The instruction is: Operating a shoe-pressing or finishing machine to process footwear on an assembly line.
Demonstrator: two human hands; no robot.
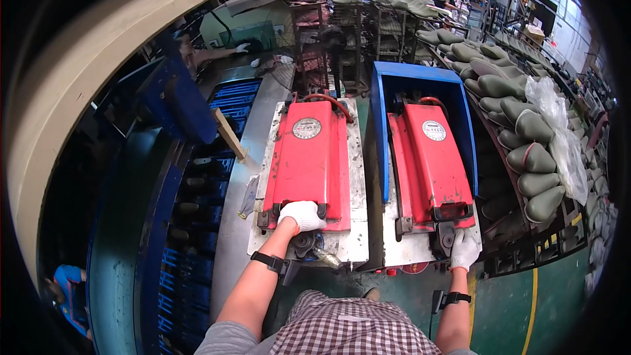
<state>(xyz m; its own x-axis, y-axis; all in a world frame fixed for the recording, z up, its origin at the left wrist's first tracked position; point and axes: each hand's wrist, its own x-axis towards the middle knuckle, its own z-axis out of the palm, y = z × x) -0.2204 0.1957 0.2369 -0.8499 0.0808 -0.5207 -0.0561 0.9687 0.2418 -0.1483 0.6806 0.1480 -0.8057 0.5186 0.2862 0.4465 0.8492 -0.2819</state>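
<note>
My left hand (301, 215), in a white knit glove, is closed round the black front handle (322, 210) of the left red press machine (307, 164). The glove hides most of that handle. My right hand (465, 250), gloved too, lies against the front right corner of the right machine's pale base plate (390, 223), beside a dark metal latch (447, 235). Its fingers reach forward and look extended, with no held thing showing. Above it, the right red press machine (430, 158) has its own black handle (453, 212), which no hand touches.
A blue hood (417, 73) surrounds the right machine. Olive-green boot-shaped pieces (534, 125) crowd a rack at right, partly under clear plastic (555, 131). At left runs a metal conveyor (230, 223) with blue slats. Another person's arm (220, 54) extends over its far end.
</note>
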